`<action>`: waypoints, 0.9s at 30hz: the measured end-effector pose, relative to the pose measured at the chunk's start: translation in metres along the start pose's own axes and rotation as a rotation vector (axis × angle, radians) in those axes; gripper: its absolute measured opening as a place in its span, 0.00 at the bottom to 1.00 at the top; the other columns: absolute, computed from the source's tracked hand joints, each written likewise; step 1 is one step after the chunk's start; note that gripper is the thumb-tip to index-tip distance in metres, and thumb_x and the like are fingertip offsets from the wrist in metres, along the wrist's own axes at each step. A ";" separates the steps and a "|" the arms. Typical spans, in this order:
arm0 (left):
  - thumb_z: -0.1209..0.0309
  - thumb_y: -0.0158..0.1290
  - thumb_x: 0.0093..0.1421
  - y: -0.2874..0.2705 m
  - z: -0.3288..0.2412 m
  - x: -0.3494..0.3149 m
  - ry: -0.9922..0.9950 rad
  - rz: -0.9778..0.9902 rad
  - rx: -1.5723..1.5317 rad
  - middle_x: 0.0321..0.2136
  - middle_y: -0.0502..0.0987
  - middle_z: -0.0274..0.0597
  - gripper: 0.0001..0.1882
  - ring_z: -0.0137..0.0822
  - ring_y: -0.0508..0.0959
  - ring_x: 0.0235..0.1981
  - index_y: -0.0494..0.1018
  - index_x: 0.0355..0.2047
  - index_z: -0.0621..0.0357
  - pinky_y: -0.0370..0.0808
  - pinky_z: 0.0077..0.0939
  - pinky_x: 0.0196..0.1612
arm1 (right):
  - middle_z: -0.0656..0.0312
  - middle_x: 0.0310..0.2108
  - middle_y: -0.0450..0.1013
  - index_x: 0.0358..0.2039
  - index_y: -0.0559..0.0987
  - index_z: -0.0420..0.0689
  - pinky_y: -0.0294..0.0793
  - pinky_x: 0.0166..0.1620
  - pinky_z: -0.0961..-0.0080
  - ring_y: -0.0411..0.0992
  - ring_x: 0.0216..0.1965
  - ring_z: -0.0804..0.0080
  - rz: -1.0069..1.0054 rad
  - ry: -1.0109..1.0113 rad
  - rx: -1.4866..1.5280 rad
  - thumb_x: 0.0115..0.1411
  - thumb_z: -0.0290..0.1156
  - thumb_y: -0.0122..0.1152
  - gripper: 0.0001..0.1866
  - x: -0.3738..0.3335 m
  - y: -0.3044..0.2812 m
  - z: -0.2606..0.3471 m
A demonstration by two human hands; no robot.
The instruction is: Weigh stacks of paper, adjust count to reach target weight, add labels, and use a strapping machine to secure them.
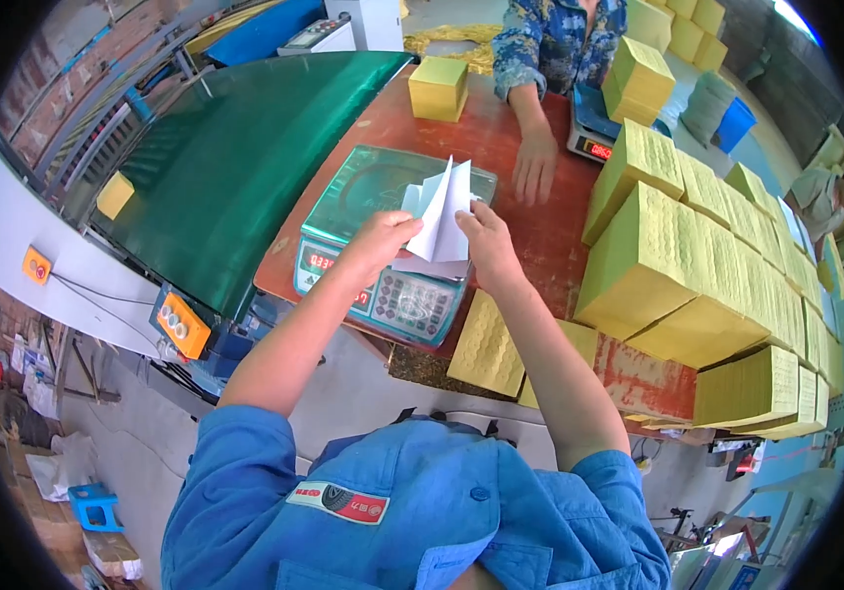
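Several white paper sheets (439,218) are between my two hands, above a digital scale (343,211) with a keypad and red display. My left hand (383,241) pinches the sheets along their left side. On the right side, my right hand (488,239) has thumb and fingers closed on them. The sheets stand tilted and fan apart at the top. Below my right forearm, stacks of yellow paper (489,346) sit at the table's near edge.
A green conveyor belt (235,147) runs along the left, with a yellow block (115,195) on it. Yellow paper stacks (638,256) fill the right of the red table (550,231). Across it, a co-worker's hand (535,165) rests near a second scale (591,128).
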State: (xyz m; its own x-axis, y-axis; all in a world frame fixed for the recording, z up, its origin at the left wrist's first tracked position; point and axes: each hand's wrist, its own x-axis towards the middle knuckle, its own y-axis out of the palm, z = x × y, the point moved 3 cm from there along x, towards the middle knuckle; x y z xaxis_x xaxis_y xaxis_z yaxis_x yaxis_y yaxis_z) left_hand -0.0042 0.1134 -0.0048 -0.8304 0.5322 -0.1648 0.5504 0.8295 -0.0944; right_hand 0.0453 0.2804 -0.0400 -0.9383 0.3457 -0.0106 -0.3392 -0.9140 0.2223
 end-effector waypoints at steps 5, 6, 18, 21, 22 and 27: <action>0.74 0.55 0.58 -0.011 0.006 0.006 0.077 0.070 0.012 0.24 0.72 0.30 0.05 0.22 0.70 0.25 0.73 0.27 0.62 0.69 0.20 0.29 | 0.56 0.35 0.76 0.45 0.75 0.31 0.69 0.42 0.73 0.70 0.37 0.73 -0.006 -0.034 -0.174 0.64 0.32 0.54 0.16 -0.010 0.003 0.005; 0.74 0.55 0.58 -0.009 0.004 0.008 0.083 0.076 0.010 0.24 0.72 0.30 0.05 0.22 0.70 0.25 0.73 0.27 0.62 0.69 0.20 0.29 | 0.57 0.32 0.76 0.42 0.77 0.32 0.69 0.40 0.73 0.69 0.34 0.74 -0.027 -0.064 -0.301 0.63 0.31 0.54 0.14 -0.011 0.004 0.007; 0.75 0.55 0.59 -0.004 0.003 0.004 0.273 -0.019 0.267 0.20 0.70 0.30 0.06 0.20 0.67 0.23 0.71 0.26 0.61 0.65 0.18 0.26 | 0.60 0.31 0.76 0.46 0.79 0.37 0.74 0.36 0.74 0.74 0.34 0.73 -0.075 -0.025 -0.103 0.66 0.40 0.52 0.19 -0.023 0.013 0.016; 0.76 0.54 0.61 -0.004 0.002 0.002 0.315 -0.047 0.301 0.21 0.71 0.30 0.06 0.19 0.67 0.24 0.71 0.27 0.60 0.64 0.18 0.26 | 0.64 0.33 0.75 0.48 0.78 0.38 0.75 0.36 0.77 0.73 0.35 0.76 -0.041 -0.040 -0.101 0.67 0.39 0.51 0.19 -0.024 0.015 0.013; 0.76 0.53 0.61 -0.006 0.004 0.005 0.341 -0.067 0.330 0.23 0.72 0.31 0.02 0.20 0.69 0.25 0.72 0.31 0.60 0.66 0.18 0.27 | 0.63 0.34 0.75 0.48 0.78 0.38 0.75 0.36 0.77 0.73 0.35 0.77 -0.026 -0.041 -0.109 0.67 0.39 0.52 0.18 -0.022 0.017 0.013; 0.77 0.50 0.63 0.010 -0.002 -0.004 0.416 -0.207 0.204 0.30 0.76 0.35 0.09 0.22 0.73 0.31 0.75 0.44 0.57 0.71 0.19 0.33 | 0.63 0.34 0.75 0.47 0.79 0.39 0.74 0.35 0.77 0.73 0.35 0.77 0.006 -0.054 -0.091 0.66 0.37 0.54 0.16 -0.026 0.021 0.012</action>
State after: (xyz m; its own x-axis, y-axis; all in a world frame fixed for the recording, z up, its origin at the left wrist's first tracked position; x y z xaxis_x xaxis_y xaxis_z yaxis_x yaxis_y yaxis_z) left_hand 0.0038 0.1198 -0.0030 -0.8654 0.4165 0.2786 0.3416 0.8972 -0.2800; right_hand 0.0636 0.2552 -0.0231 -0.9363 0.3486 0.0434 -0.3404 -0.9309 0.1324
